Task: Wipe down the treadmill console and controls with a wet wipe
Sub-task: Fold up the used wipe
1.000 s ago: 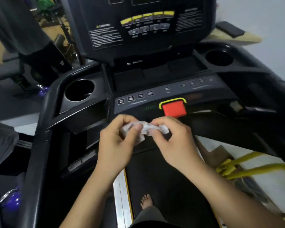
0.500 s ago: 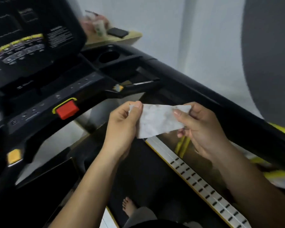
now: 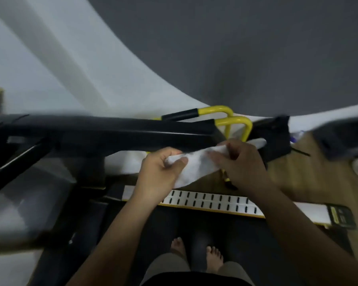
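Observation:
A white wet wipe (image 3: pixel 196 164), smudged grey, is stretched between both hands in the middle of the view. My left hand (image 3: pixel 159 172) pinches its left end and my right hand (image 3: pixel 242 162) pinches its right end. The wipe hangs just below the treadmill's black right handrail (image 3: pixel 112 131), which crosses the frame from the left. The console and its buttons are out of view.
A white side rail with black slots (image 3: pixel 211 201) runs below my hands, beside the black belt (image 3: pixel 165 226) where my bare feet (image 3: pixel 214 256) stand. Yellow tube handles (image 3: pixel 234 120) sit behind the handrail. A wooden floor (image 3: pixel 310 178) and grey wall (image 3: pixel 236 48) lie beyond.
The view has swung right, away from the console to the treadmill's right side. The wipe went from bunched up to opened out between both hands.

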Tool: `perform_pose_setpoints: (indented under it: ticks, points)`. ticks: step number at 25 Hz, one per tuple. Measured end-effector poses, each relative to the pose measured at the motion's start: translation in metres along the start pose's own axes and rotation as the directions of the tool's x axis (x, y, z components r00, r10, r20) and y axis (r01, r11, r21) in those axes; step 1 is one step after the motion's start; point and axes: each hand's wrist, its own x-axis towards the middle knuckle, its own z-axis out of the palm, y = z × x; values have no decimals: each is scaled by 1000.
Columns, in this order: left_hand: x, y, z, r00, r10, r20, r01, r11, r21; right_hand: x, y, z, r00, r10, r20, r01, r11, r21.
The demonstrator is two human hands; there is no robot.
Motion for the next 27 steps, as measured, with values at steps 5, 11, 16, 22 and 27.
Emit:
perform_pose_setpoints:
  ticks: [5,11,16,22,27]
  points:
    - [27,9,68,931,-129,342,198,964,-177,-24,58,-55,966,212,-150,-208,977,39]
    - [55,-4,132,804,-94,587,248,951,-186,-44,86,-77,811,464,-356,-405,885,231]
    - [71,-6,175,777,-134,615,359,897,-258,-46,98,-97,729,535,-427,-384,836,393]
    - [86,4,215,813,-189,551,361,906,-221,-24,125,-130,731,579,-360,-399,791,463]
    - [96,31,288,869,-336,364,443,855,-268,17,173,-183,801,536,-266,-459,836,301]
